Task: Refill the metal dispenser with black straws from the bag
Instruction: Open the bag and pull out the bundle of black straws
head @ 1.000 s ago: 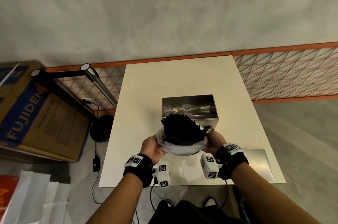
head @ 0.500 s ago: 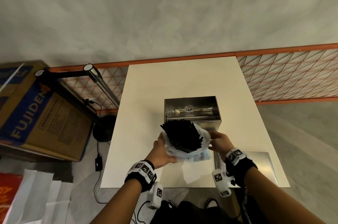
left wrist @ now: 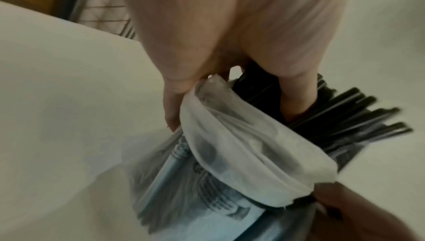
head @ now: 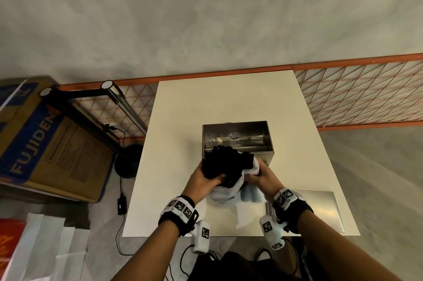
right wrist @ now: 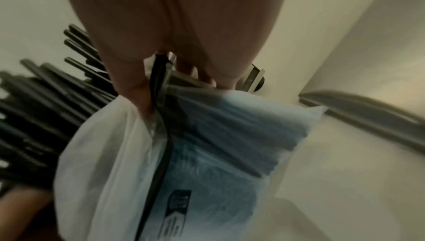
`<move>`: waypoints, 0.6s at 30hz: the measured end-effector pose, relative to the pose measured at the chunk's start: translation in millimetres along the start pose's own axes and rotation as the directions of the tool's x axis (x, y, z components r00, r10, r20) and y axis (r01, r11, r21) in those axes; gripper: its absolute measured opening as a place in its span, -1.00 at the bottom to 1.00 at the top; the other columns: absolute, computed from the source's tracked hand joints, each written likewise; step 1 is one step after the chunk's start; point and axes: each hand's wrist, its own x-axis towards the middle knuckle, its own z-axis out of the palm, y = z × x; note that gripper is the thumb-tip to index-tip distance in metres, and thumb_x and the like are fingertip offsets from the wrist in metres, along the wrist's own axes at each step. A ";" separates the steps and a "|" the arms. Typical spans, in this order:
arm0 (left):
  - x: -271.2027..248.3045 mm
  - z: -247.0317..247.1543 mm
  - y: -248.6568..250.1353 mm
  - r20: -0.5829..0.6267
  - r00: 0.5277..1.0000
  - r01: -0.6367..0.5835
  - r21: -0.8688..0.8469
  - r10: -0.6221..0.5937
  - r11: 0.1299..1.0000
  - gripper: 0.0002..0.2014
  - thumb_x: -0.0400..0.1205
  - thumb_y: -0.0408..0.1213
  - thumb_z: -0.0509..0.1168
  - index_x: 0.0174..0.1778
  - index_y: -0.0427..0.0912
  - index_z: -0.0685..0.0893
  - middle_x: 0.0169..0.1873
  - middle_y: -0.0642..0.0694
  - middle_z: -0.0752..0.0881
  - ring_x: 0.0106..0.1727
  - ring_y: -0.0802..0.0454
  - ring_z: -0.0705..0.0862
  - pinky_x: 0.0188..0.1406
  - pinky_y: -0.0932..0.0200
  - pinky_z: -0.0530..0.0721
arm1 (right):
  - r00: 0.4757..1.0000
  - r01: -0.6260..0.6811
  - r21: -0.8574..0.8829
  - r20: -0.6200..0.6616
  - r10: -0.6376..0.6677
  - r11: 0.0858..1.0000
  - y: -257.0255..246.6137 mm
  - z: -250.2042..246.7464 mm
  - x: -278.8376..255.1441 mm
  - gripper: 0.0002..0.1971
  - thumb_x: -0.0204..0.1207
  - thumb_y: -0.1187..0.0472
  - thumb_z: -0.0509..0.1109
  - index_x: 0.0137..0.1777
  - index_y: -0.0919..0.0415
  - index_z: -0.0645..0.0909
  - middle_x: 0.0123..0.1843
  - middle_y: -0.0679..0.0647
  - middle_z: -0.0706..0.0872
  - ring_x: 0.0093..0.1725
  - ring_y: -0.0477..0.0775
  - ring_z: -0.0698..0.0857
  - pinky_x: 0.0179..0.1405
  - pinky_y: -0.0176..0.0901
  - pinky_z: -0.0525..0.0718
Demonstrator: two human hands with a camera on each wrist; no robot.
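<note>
A thick bundle of black straws [head: 223, 162] sticks up out of a clear plastic bag [head: 225, 192] held over the white table [head: 183, 120], just in front of the open metal dispenser [head: 235, 137]. My left hand [head: 207, 180] grips the bare straws [left wrist: 326, 117] above the bag's rolled-down rim [left wrist: 241, 136], thumb across them. My right hand [head: 257, 176] pinches the plastic bag [right wrist: 184, 154] at its right side, with the straws [right wrist: 39, 103] fanning out to its left. The dispenser's inside shows only bare metal.
The dispenser's flat metal lid [head: 318, 209] lies on the table at the front right. An orange wire fence [head: 357, 95] runs behind the table. A cardboard box [head: 43, 143] and a black lamp stand [head: 128, 161] are on the floor to the left.
My left hand shifted from the bag's outside onto the bare straws. The bag has slid down off the bundle, and the right hand has come in closer on the plastic.
</note>
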 end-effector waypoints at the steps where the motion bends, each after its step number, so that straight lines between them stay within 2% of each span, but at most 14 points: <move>1: -0.3 -2.5 2.1 -0.028 1.000 0.005 -0.032 -0.006 0.999 -0.26 0.24 0.19 0.63 0.36 0.14 0.64 0.25 0.15 0.78 0.37 0.15 0.71 0.49 0.07 0.60 | 1.000 -0.015 0.096 -0.024 0.017 0.995 -2.5 -0.7 0.2 -0.47 0.29 0.32 0.56 0.31 0.17 0.61 0.19 0.21 0.78 0.26 0.24 0.71 0.24 0.06 0.71; 3: -2.8 -5.7 10.3 -0.038 0.999 -0.008 -0.096 0.004 0.995 -0.45 0.38 -0.01 0.66 0.28 0.19 0.65 0.24 0.19 0.77 0.41 0.09 0.70 0.39 0.22 0.60 | 0.999 -0.025 0.198 -0.038 0.033 0.980 -7.8 -0.4 0.9 -0.51 0.28 0.40 0.50 0.27 0.27 0.63 0.17 0.29 0.78 0.23 0.29 0.72 0.19 0.02 0.73; 4: -3.9 -6.9 13.2 -0.007 1.000 -0.018 -0.134 0.017 0.991 -0.47 0.46 -0.11 0.67 0.30 0.19 0.62 0.27 0.18 0.75 0.45 0.06 0.68 0.37 0.27 0.59 | 0.999 -0.019 0.219 -0.044 0.030 0.976 -9.6 -0.2 2.0 -0.51 0.28 0.43 0.47 0.26 0.30 0.63 0.18 0.31 0.78 0.24 0.33 0.72 0.19 0.02 0.74; 5: -5.3 -7.8 13.7 0.041 0.999 -0.021 -0.164 0.028 0.986 -0.42 0.48 -0.16 0.67 0.36 0.17 0.57 0.32 0.16 0.73 0.48 0.06 0.65 0.39 0.28 0.58 | 0.998 -0.014 0.235 -0.060 0.029 0.972 -10.2 0.4 3.1 -0.51 0.28 0.45 0.45 0.27 0.33 0.63 0.18 0.32 0.78 0.26 0.37 0.71 0.18 0.01 0.74; 7: -9.1 -9.6 15.4 0.126 0.990 -0.036 -0.190 0.061 0.981 -0.16 0.38 -0.09 0.73 0.53 0.14 0.43 0.45 0.08 0.65 0.54 0.11 0.58 0.49 0.19 0.57 | 0.996 0.007 0.263 -0.091 0.018 0.965 -13.6 3.4 5.7 -0.54 0.32 0.49 0.42 0.26 0.33 0.64 0.15 0.28 0.79 0.27 0.39 0.70 0.13 -0.04 0.75; 9: -13.4 -4.8 17.1 0.133 0.987 -0.084 -0.084 0.094 0.993 0.07 0.22 -0.01 0.80 0.60 0.12 0.34 0.51 0.07 0.58 0.55 0.15 0.55 0.54 0.12 0.55 | 0.998 0.036 0.268 -0.060 -0.021 0.963 -22.5 7.0 6.0 -0.55 0.37 0.52 0.40 0.28 0.26 0.63 0.16 0.24 0.80 0.26 0.32 0.72 0.12 -0.05 0.74; 10: -15.6 -1.2 19.4 0.103 0.989 -0.109 -0.009 0.110 0.994 0.12 0.17 0.01 0.82 0.59 0.11 0.34 0.49 0.09 0.58 0.53 0.18 0.55 0.54 0.09 0.56 | 0.999 0.050 0.264 -0.023 -0.046 0.963 -27.5 9.7 6.0 -0.53 0.41 0.53 0.40 0.31 0.22 0.62 0.18 0.22 0.79 0.25 0.26 0.73 0.14 -0.02 0.73; 11: -17.7 2.1 21.9 0.054 0.992 -0.117 0.045 0.115 0.992 0.10 0.14 0.00 0.83 0.56 0.13 0.37 0.44 0.14 0.61 0.49 0.24 0.57 0.50 0.12 0.59 | 0.998 0.057 0.255 0.015 -0.063 0.965 -32.2 13.2 5.8 -0.51 0.44 0.54 0.40 0.35 0.18 0.60 0.21 0.19 0.78 0.25 0.20 0.73 0.15 -0.03 0.73; 13: -17.2 5.4 26.5 -0.073 0.991 -0.105 0.060 0.109 0.993 -0.05 0.20 -0.15 0.82 0.44 0.20 0.45 0.27 0.30 0.68 0.34 0.42 0.62 0.32 0.41 0.60 | 0.992 0.076 0.227 0.086 -0.098 0.971 -37.5 19.8 6.3 -0.48 0.43 0.49 0.40 0.38 0.12 0.59 0.24 0.12 0.78 0.26 0.08 0.73 0.15 -0.12 0.71; 14: -16.0 5.4 28.8 -0.130 0.988 -0.083 0.043 0.088 0.996 -0.14 0.25 -0.22 0.80 0.39 0.22 0.49 0.19 0.35 0.71 0.27 0.47 0.65 0.22 0.51 0.58 | 0.987 0.084 0.204 0.118 -0.110 0.975 -36.9 21.2 7.5 -0.47 0.41 0.45 0.42 0.38 0.09 0.58 0.24 0.10 0.77 0.27 0.05 0.72 0.16 -0.14 0.70; 15: -13.5 4.3 30.4 -0.167 0.985 -0.037 0.015 0.039 0.999 -0.22 0.30 -0.26 0.77 0.35 0.20 0.54 0.14 0.35 0.73 0.23 0.44 0.69 0.17 0.51 0.60 | 0.982 0.087 0.172 0.149 -0.113 0.981 -36.0 21.0 8.4 -0.47 0.40 0.41 0.45 0.38 0.06 0.58 0.25 0.08 0.77 0.29 0.06 0.71 0.19 -0.12 0.69; 16: -11.3 2.2 30.8 -0.198 0.980 -0.001 -0.032 -0.006 0.999 -0.31 0.33 -0.28 0.76 0.32 0.15 0.61 0.11 0.28 0.77 0.23 0.30 0.74 0.18 0.43 0.64 | 0.978 0.084 0.123 0.179 -0.105 0.989 -34.3 19.5 9.6 -0.45 0.39 0.37 0.49 0.38 0.04 0.56 0.26 0.08 0.76 0.31 0.08 0.70 0.24 -0.09 0.68; 18: -7.3 -3.4 26.9 -0.226 0.971 0.058 -0.119 -0.084 0.991 -0.45 0.33 -0.26 0.75 0.21 0.05 0.75 0.07 0.10 0.85 0.21 0.07 0.80 0.26 0.13 0.75 | 0.964 0.084 -0.023 0.253 -0.075 0.996 -28.1 11.8 12.0 -0.36 0.37 0.27 0.59 0.45 0.04 0.49 0.31 0.05 0.73 0.37 0.07 0.66 0.35 -0.06 0.64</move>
